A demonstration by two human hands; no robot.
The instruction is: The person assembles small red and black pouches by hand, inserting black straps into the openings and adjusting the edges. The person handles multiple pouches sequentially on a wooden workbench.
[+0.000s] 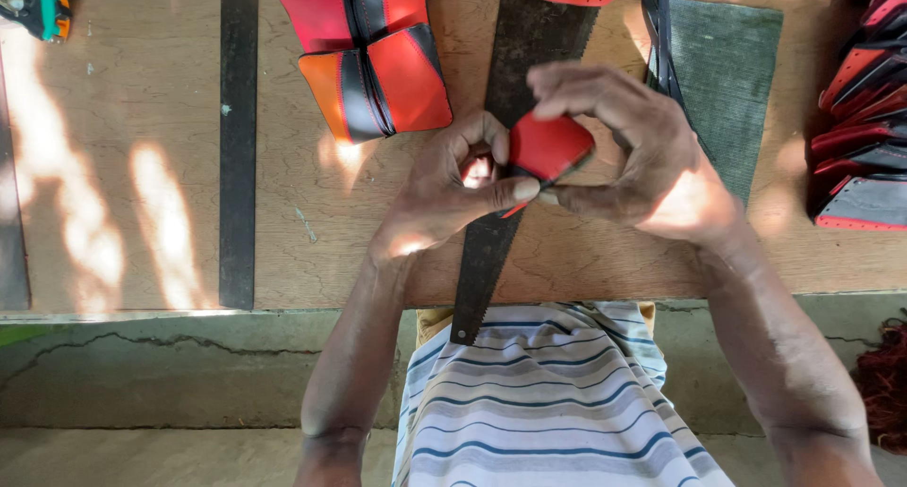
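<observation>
A small red leather piece [548, 145] with a dark edge is pinched between both my hands above the wooden board [142, 166]. My left hand [444, 189] grips its lower left side with thumb and fingers. My right hand [628, 147] curls over its top and right side. Under the hands lies a long dark saw blade [491, 241], toothed edge pointing toward me, running past the board's near edge.
A stack of red, orange and black leather panels [373, 57] lies at the back. More red and black pieces [864, 119] pile at the right edge. A dark green mat [727, 81], a long dark metal ruler [237, 147] and a tool [38, 5] at the top left rest on the board.
</observation>
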